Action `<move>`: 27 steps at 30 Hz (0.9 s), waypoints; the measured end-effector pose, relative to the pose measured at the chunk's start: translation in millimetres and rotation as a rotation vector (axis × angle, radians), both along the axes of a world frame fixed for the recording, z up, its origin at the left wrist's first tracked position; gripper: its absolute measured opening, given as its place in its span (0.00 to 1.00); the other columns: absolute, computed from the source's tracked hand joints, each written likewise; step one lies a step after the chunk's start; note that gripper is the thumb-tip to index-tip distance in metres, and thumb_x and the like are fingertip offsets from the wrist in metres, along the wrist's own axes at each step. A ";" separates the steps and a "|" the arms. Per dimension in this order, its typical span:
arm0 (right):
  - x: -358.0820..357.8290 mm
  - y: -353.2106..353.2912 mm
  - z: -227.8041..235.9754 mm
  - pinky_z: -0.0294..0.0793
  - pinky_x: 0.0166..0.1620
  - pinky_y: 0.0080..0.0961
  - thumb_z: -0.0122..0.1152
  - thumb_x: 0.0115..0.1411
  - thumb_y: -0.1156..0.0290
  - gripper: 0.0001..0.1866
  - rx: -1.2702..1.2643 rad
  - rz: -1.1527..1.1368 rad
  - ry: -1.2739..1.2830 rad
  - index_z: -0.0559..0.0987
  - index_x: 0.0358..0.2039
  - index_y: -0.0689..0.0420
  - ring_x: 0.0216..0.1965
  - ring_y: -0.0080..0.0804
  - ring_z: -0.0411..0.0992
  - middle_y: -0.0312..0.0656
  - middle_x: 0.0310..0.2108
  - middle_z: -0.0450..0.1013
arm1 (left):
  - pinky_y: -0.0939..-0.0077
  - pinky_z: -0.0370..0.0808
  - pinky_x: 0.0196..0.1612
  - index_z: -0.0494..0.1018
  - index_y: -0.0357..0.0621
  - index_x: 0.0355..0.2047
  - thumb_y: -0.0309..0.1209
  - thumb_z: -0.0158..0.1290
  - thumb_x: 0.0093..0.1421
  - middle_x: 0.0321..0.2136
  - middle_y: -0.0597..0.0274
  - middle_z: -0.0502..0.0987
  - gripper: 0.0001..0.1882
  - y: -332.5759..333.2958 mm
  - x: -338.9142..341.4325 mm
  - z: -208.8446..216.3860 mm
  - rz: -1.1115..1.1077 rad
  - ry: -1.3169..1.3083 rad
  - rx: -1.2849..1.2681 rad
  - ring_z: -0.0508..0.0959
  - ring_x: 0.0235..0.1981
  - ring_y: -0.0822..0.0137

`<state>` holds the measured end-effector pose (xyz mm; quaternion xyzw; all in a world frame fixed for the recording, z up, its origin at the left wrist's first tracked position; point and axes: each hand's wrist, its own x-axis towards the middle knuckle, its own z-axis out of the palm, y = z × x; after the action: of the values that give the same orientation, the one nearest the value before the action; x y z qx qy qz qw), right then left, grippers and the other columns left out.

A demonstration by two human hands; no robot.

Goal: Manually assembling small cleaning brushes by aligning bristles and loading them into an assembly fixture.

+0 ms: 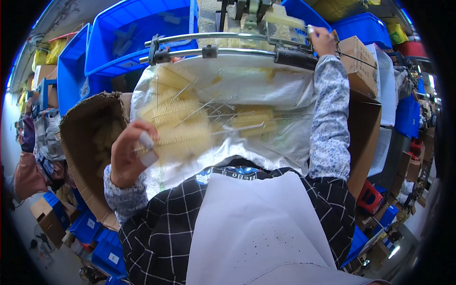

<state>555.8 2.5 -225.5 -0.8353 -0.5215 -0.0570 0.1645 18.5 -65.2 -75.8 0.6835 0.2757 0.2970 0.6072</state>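
Observation:
My left hand (131,153), white tape on its fingers, is closed on the end of a bottle brush (178,139) with pale yellow bristles. The brush's twisted wire stem points right, over the white sheet. A loose pile of similar brushes (175,107) with wire stems lies beside it on the sheet. Farther off, my right hand (324,42) is raised at the right end of a metal machine (247,35), fingers curled. What they grip there is too small to make out. Another pale brush (285,20) sits on the machine just left of that hand.
A white sheet (280,90) covers the surface before me. Steel rods (228,51) cross behind it. Blue bins (137,28) stand at the far left. An open cardboard box (78,137) is on the left, a carton (357,59) on the right. Another person's arm (28,137) shows far left.

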 end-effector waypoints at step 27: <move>-218.0 -127.2 75.8 0.63 0.46 0.25 0.46 0.58 0.59 0.22 -0.792 0.929 1.431 0.64 0.48 0.58 0.42 0.30 0.65 0.43 0.39 0.68 | 0.78 0.67 0.39 0.58 0.38 0.41 0.18 0.53 0.45 0.36 0.56 0.64 0.22 -31.3 94.5 -65.2 -0.113 -0.060 -0.184 0.70 0.35 0.66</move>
<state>337.8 -124.8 -149.6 -0.3754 -0.5589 0.7227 0.1561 113.0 -96.5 -141.1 0.6300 0.2446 0.2559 0.6912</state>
